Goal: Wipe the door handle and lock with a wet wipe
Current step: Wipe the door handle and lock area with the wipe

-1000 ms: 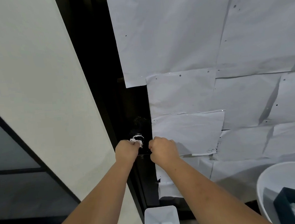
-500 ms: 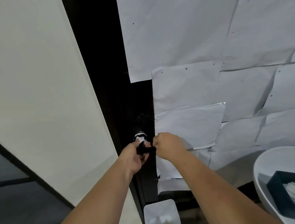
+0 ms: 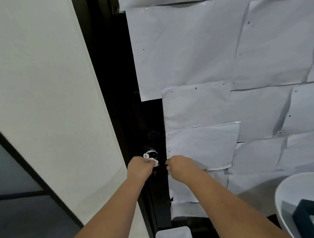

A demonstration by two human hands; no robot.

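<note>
Head view: black handle [image 3: 159, 168] (barely discernible).

Two hands [image 3: 139, 167] [image 3: 180, 167], one wet wipe [image 3: 155, 162], one door handle [image 3: 159, 168], one basin [image 3: 289, 199]

Dim, flat indoor light, cool grey cast. Black door strip [image 3: 149, 119] nearly crushed, detail lost w/ handle hard to read. Soft shadows under paper sheets [image 3: 194, 50]. Slight blur overall, wide-angle bend at edges; tape glints near top.
</note>
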